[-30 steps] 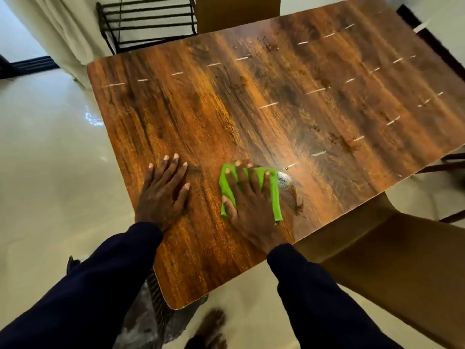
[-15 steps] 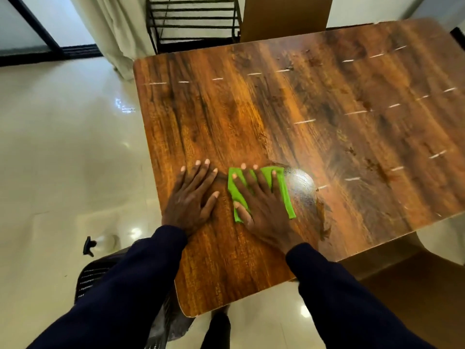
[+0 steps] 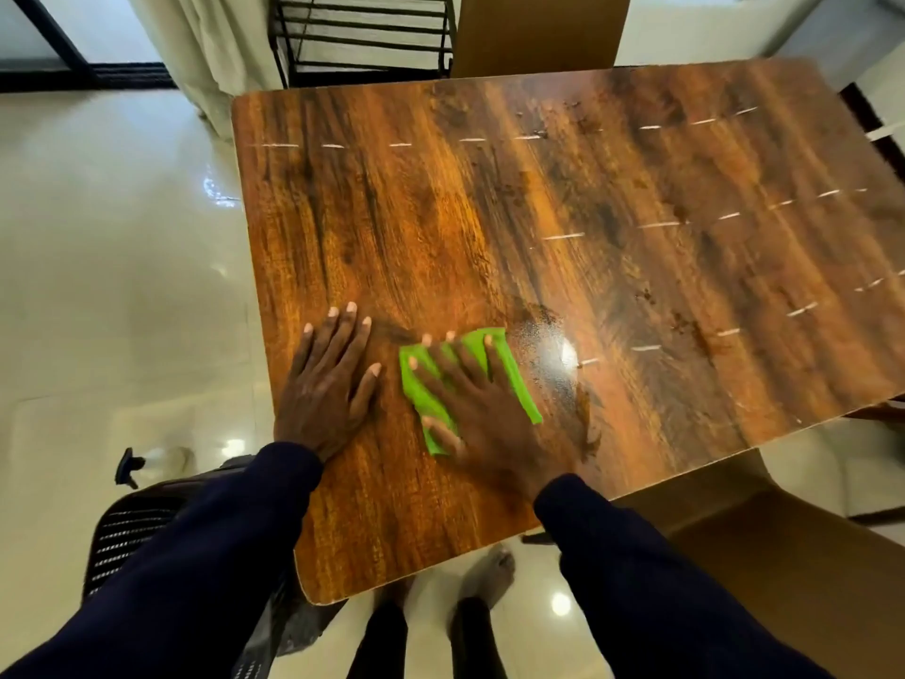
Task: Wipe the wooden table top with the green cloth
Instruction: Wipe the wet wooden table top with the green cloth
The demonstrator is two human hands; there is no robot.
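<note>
The wooden table top fills the middle of the view, glossy with dark grain. A green cloth lies flat on its near left part. My right hand presses down on the cloth with spread, straight fingers, covering most of it. My left hand rests flat on the bare wood just left of the cloth, fingers straight. A misty wet patch shines right beside the cloth.
A spray bottle lies on the pale tiled floor at the left, near a dark mesh basket. A black metal rack and a brown chair back stand beyond the table. Another brown chair sits at the near right.
My right hand has slid the cloth a little nearer and leftward over the wood, its near part now blurred. My left hand has stayed flat in place. The view has shifted to the left.
</note>
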